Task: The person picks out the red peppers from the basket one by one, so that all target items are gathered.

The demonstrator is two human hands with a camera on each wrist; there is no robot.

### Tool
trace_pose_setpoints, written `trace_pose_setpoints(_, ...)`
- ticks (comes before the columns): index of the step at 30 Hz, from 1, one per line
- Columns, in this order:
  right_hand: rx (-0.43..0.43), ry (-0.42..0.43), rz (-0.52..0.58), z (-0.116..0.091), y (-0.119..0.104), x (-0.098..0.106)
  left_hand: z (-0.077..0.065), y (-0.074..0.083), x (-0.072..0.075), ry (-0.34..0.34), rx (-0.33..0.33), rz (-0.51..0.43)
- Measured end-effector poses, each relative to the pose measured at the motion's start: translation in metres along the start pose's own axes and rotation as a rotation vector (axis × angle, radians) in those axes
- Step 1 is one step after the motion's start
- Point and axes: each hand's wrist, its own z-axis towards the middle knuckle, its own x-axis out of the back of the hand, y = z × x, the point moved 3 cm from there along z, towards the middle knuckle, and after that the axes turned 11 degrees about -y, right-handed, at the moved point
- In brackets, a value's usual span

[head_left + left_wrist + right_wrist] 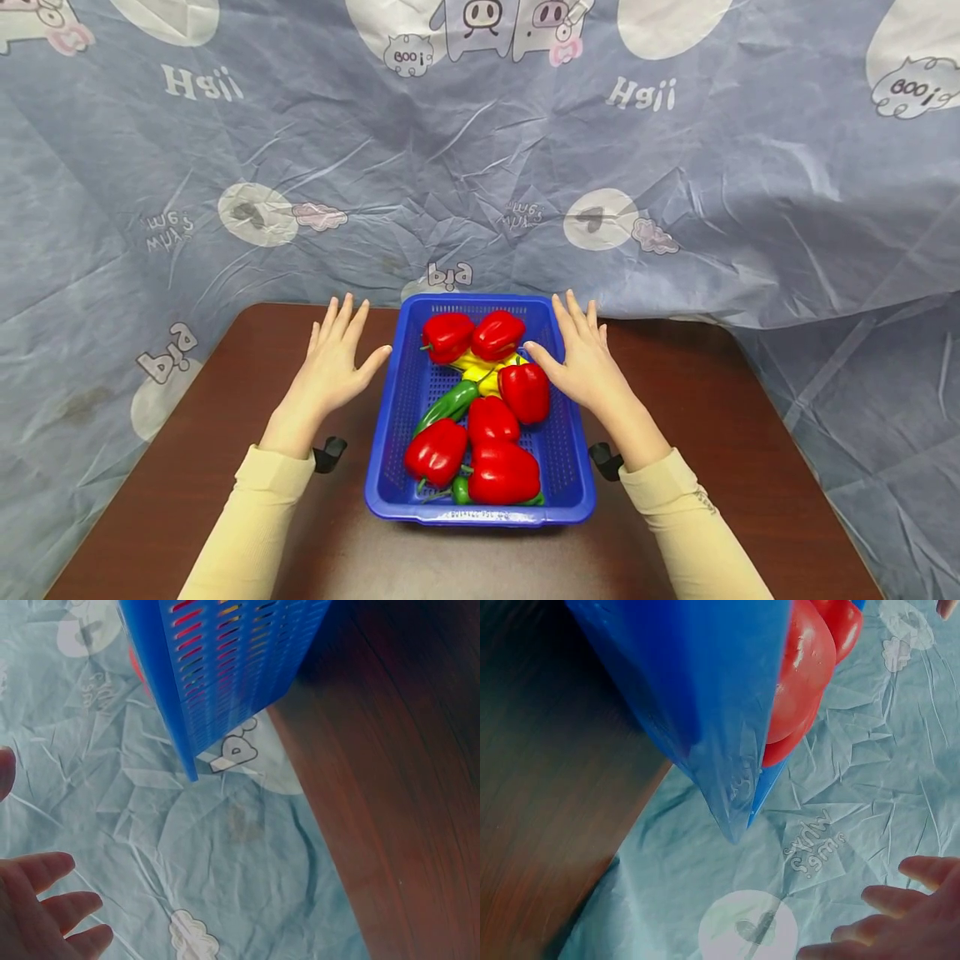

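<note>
A blue plastic basket [381, 467] stands on the table, holding several red bell peppers [504, 472], a long green pepper [447, 406] and something yellow [487, 382] partly hidden under the red ones. More green shows at the basket's near end. To the left of the basket my left hand [335, 364] is held with fingers spread and straight, its thumb near the rim. My right hand [588, 360] mirrors it on the other side, its thumb reaching over the right rim beside a red pepper. Neither hand holds anything. Both wrist views show the basket's outer wall [232, 667] beside straight fingers.
The brown wooden table [690, 417] extends to both sides of the basket. Behind it hangs a wrinkled grey-blue cloth [450, 150] with cartoon prints, close to the table's back edge. Black straps [330, 454] sit at both wrists.
</note>
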Motion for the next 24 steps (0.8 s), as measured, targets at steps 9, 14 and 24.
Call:
trace_pose_setpoints(9, -0.002, -0.065, 0.080, -0.007, -0.008, 0.005, -0.009, 0.001, -0.004, -0.032, -0.004, -0.053)
trace_pose_setpoints(14, 0.013, -0.084, 0.136, -0.007, -0.017, 0.007, -0.012, -0.001, -0.005, -0.030, -0.008, -0.077)
trace_pose_setpoints(24, -0.016, -0.133, 0.180, 0.000, -0.035, -0.007, -0.013, 0.002, -0.008, -0.066, -0.010, -0.177)
